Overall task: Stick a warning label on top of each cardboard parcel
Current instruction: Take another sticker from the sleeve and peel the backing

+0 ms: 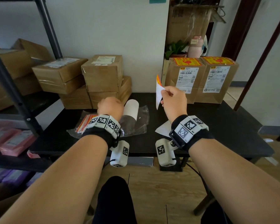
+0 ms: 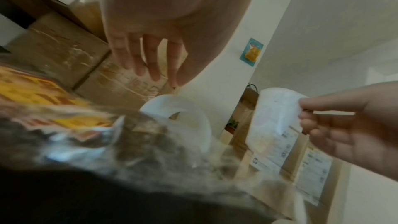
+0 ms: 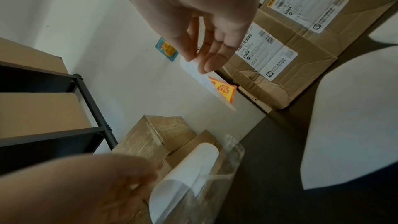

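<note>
My right hand pinches a warning label by its white backing and holds it upright above the black table. The orange print of the label shows past the fingertips. My left hand hovers over a clear bag with its fingers straight, and it holds nothing. A stack of orange labels lies in that bag. Unlabelled cardboard parcels are piled at the back left. Two parcels at the back right carry orange labels on top.
A curled white backing sheet lies on the bag, and another white sheet lies by my right wrist. A black metal rack with boxes and pink packets stands on the left. A plant and a pink bottle stand behind the right parcels.
</note>
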Demonstrator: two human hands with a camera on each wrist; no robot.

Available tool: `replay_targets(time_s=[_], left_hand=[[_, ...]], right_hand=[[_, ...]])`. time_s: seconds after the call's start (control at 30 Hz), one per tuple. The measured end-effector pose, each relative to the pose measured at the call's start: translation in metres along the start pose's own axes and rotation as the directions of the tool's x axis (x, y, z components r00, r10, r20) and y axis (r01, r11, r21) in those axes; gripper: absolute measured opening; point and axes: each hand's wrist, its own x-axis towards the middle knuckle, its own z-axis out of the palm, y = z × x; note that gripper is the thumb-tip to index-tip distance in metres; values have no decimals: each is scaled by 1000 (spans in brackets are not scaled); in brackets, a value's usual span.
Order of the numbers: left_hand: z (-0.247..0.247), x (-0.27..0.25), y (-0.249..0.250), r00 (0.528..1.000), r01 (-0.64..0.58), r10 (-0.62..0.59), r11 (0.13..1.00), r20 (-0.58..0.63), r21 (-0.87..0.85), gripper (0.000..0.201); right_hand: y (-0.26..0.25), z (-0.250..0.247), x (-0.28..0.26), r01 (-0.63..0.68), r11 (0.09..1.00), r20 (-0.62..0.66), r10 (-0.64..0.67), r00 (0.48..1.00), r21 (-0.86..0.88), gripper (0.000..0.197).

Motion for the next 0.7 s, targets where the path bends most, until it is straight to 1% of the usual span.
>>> replay_targets(time_s=[0.03, 0.1, 0.17, 0.27, 0.3, 0.37, 0.4, 0.43, 0.47, 0.5, 0.57, 0.63, 0.7], left_hand=[[-1, -4, 7, 999, -44, 43, 994, -9, -99, 26], [-3, -14, 25, 994, -77, 98, 949, 53, -306, 25], [-5, -19, 42, 989, -40, 101, 884, 107, -465, 33], [-4, -17, 56, 990, 58, 27, 815, 137, -576, 39], [-3, -16, 58, 991, 78, 2, 811, 137, -579, 41], [-1, -14, 57, 995, 66, -16, 823, 95, -564, 43], [0, -13, 55, 997, 50, -6, 823, 79, -566, 39], [1, -12, 54, 997, 39, 3, 819, 73, -572, 29], [1, -11, 52, 997, 28, 16, 819, 71, -573, 19], [1, -11, 51, 997, 19, 26, 828, 72, -561, 16], [1, -10, 51, 998, -24, 51, 851, 36, -525, 20], [-2, -8, 51, 997, -77, 81, 861, -13, -503, 20], [-7, -8, 53, 993, -110, 118, 857, -16, -503, 21]], right_hand=[[0, 0, -1, 17, 1000, 11, -17, 1000, -3, 19], [-2, -1, -4, 64, 998, 32, -64, 997, -11, 22], [0, -1, -6, 124, 992, 59, -123, 991, -29, 23], [2, -3, -10, 226, 972, 144, -214, 966, -68, 21], [2, -4, -11, 255, 963, 176, -238, 955, -83, 22], [2, -6, -14, 297, 948, 227, -266, 937, -113, 22], [1, -6, -14, 311, 942, 249, -273, 929, -130, 21], [0, -6, -14, 313, 939, 269, -268, 925, -141, 20], [-1, -6, -14, 301, 943, 289, -251, 924, -144, 18], [-2, -7, -14, 283, 949, 307, -230, 923, -140, 18], [-6, -8, -15, 244, 964, 346, -194, 918, -107, 22], [-8, -10, -14, 212, 975, 332, -178, 926, -68, 29], [-6, -10, -9, 171, 984, 227, -154, 962, -58, 29]])
